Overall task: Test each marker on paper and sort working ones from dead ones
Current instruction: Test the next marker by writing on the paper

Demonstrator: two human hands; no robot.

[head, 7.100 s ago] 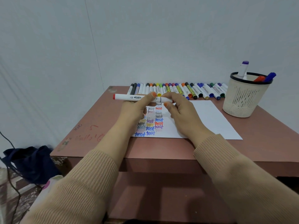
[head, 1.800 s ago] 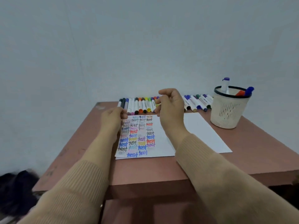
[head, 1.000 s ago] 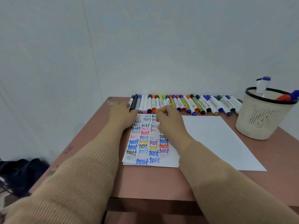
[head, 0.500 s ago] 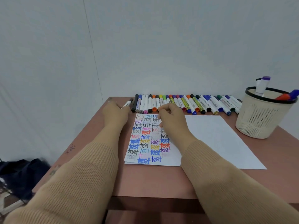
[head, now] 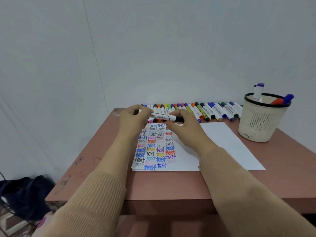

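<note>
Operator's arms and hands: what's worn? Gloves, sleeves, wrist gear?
Tan ribbed-knit left sleeve and right sleeve reach the wrists. Left hand and right hand are bare: no gloves, no watch or rings visible.

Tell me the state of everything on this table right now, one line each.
Black marker: capped, held level over the paper.
Left hand: grips its left end.
Right hand: pinches its black cap.
Paper: flat, left part covered in "test" words.
Marker row: capped, lying along the table's back.
Basket: upright, markers standing inside.
</note>
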